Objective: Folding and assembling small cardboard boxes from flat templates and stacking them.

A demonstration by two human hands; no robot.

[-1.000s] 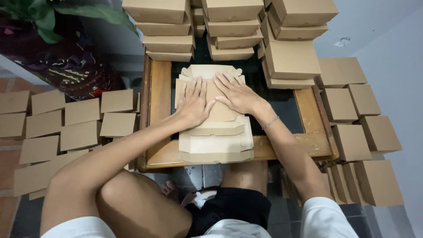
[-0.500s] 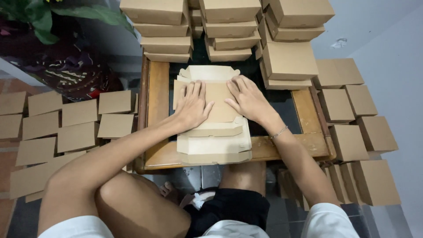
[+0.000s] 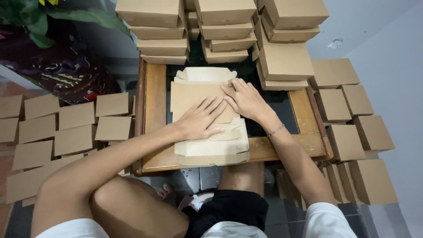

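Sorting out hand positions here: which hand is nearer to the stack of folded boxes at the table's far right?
Right. The right hand presses the flat cardboard sheet just left of that stack of folded boxes; the left hand lies farther away, lower on the sheet.

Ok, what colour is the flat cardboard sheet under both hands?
Plain kraft brown, unprinted; the flat cardboard sheet shows best in the head view.

Stacked boxes (image 3: 229,31) wall the table's (image 3: 154,88) far edge (side strips bare).
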